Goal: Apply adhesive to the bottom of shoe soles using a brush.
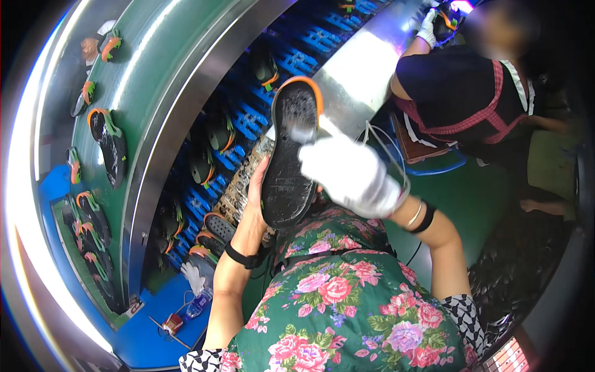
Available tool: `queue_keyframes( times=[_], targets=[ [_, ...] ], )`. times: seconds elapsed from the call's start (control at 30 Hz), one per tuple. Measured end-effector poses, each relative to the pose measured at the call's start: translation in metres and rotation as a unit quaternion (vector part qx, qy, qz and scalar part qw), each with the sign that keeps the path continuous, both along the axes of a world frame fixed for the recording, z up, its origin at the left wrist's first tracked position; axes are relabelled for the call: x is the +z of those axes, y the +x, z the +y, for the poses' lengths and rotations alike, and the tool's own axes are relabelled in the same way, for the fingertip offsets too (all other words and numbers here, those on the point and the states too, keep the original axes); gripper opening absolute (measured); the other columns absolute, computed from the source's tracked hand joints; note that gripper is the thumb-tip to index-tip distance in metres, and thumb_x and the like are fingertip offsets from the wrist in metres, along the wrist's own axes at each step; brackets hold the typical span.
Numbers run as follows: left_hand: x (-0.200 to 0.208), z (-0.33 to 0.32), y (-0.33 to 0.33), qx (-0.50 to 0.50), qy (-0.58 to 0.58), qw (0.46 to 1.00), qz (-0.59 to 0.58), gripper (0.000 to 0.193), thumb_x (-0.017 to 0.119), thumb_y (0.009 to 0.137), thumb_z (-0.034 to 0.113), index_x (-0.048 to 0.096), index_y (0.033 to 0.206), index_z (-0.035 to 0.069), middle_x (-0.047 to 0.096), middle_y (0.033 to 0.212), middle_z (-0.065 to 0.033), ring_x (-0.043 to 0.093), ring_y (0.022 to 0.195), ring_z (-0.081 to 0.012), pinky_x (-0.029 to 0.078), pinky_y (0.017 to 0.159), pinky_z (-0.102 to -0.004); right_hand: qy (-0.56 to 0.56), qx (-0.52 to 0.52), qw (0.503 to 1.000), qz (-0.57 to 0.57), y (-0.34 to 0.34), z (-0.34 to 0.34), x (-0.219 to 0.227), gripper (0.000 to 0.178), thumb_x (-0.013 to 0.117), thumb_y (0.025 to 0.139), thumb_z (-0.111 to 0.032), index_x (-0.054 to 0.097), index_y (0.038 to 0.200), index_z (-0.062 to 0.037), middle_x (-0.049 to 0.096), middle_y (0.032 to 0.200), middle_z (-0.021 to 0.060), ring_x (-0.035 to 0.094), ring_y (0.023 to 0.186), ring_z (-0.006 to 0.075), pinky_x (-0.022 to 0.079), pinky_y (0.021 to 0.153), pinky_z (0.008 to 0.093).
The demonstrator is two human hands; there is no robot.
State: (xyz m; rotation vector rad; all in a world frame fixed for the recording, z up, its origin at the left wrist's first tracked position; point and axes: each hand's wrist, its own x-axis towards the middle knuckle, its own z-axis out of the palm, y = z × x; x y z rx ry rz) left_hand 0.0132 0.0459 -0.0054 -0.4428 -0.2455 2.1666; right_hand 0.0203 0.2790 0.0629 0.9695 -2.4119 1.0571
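Bare, my left hand (253, 201) grips a black shoe (286, 167) along its left edge and from beneath. The shoe's flat, dark underside faces me, with an orange rim around its far end. That surface looks wet and glossy in patches near the far end. My right hand (350, 173), in a white glove, is closed around a brush whose pale bristle end (302, 134) touches the underside above its middle. Motion blurs the glove, and most of the brush is hidden in it.
At the left, a green conveyor (152, 62) carries several shoes with orange and green parts. A rack with blue holders (248, 121) bears more shoes. A blue table (149, 332) holds a bottle (199, 304) and a white glove (193, 277). A co-worker (462, 93) sits at the upper right.
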Motion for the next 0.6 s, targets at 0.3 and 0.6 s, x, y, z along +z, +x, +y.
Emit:
queue_keyframes(
  times=[0.3, 0.6],
  targets=[
    [0.013, -0.021, -0.006, 0.078, -0.139, 0.975, 0.154, 0.100, 0.050, 0.088, 0.079, 0.033, 0.155, 0.007, 0.046, 0.142, -0.0337, 0.063, 0.088, -0.0482, 0.056, 0.067, -0.0514, -0.502, 0.127, 0.779, -0.354, 0.022, 0.012, 0.010, 0.009, 0.078, 0.076, 0.007, 0.073, 0.082, 0.0022, 0.075, 0.090, 0.0148, 0.073, 0.085, 0.0239, 0.058, 0.077, 0.0344],
    [0.043, -0.042, 0.000, 0.147, 0.054, 0.970, 0.185, 0.081, 0.044, 0.095, 0.075, 0.036, 0.154, 0.020, 0.047, 0.119, -0.0284, 0.057, 0.061, -0.0323, 0.049, 0.043, -0.0323, -0.621, 0.003, 0.645, -0.445, 0.049, 0.033, -0.047, 0.013, 0.065, 0.072, 0.009, 0.071, 0.082, 0.0037, 0.073, 0.093, 0.0208, 0.069, 0.077, 0.0228, 0.058, 0.068, 0.0316]
  ],
)
